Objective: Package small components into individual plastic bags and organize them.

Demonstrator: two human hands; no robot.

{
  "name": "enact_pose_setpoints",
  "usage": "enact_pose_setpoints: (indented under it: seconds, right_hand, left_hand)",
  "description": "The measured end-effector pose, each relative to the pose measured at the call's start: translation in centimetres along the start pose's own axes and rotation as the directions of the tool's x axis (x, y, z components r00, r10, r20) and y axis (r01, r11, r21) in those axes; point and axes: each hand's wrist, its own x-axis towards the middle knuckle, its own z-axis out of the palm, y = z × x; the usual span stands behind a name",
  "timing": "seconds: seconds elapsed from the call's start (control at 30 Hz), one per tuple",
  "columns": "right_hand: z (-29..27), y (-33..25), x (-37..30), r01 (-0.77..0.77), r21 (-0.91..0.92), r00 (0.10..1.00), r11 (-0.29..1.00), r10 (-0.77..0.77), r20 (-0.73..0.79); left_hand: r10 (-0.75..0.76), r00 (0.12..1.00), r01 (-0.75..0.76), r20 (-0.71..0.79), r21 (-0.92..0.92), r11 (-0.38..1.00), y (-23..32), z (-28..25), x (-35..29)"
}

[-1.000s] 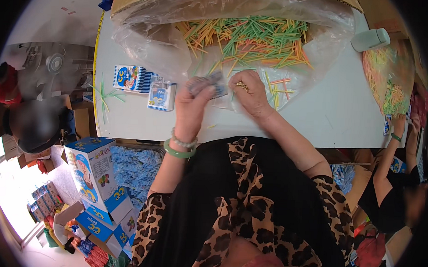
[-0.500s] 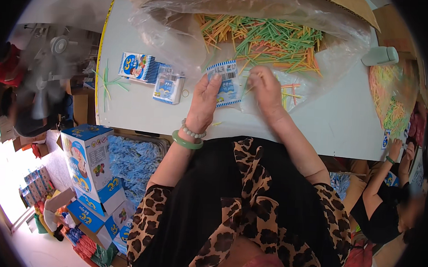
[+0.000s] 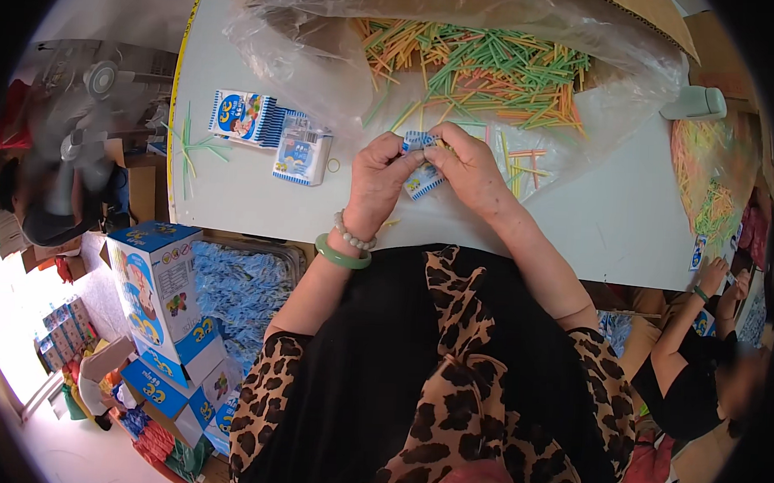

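A small blue-and-white packet [image 3: 422, 184] is held between both hands over the near part of the white table. My left hand [image 3: 381, 172], with a bead bracelet and a green bangle at the wrist, pinches its upper left side. My right hand [image 3: 470, 167] grips the upper right side, thumb close to the left thumb. The fingers hide much of the packet. Beyond my hands a heap of thin green, orange and yellow sticks [image 3: 498, 74] spills out of a clear plastic bag [image 3: 299, 74]. To the left lie a row of packets [image 3: 241, 117] and a single stack [image 3: 300, 154].
Loose green sticks [image 3: 186, 151] lie at the table's left edge. A pale green bottle [image 3: 695, 103] stands at the far right. Printed boxes [image 3: 156, 283] and a bin of blue wrappers [image 3: 243, 283] are below left. Another person [image 3: 688, 358] works at the right.
My right hand has come left onto the packet and now grips it with the left hand. The packet, earlier flat and upright in the left hand, is now bent or folded at its top.
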Motion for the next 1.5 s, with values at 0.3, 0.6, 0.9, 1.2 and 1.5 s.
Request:
enact_pose_setpoints:
  seconds: [0.3,0.6,0.9,1.2,1.5]
  right_hand:
    - [-0.2,0.4,-0.3,-0.075,0.190,0.993,0.979,0.091,-0.077]
    - [-1.8,-2.5,0.1,0.317,0.425,0.924,0.848,-0.174,-0.341]
    - [-1.7,-2.8,-0.3,0.369,0.316,0.908,0.874,-0.265,-0.325]
    - [-1.6,-5.4,0.8,0.457,0.460,0.867,0.761,-0.264,-0.423]
    - [0.0,-4.7,1.5,0.608,0.083,0.741,0.790,-0.527,-0.416]
  left_hand:
    - [-0.190,0.982,0.188,-0.014,-0.087,0.978,1.6,-0.7,0.1]
    - [0.195,0.981,-0.188,0.023,0.385,0.904,1.9,-0.6,-0.1]
    - [0.007,1.000,-0.007,-0.024,-0.008,1.000,1.1,-1.3,-0.1]
    - [-0.075,0.997,0.078,-0.031,0.109,0.991,2.0,0.3,0.1]
    - [-0.254,0.965,0.255,0.070,0.000,0.967,4.3,0.8,0.0]
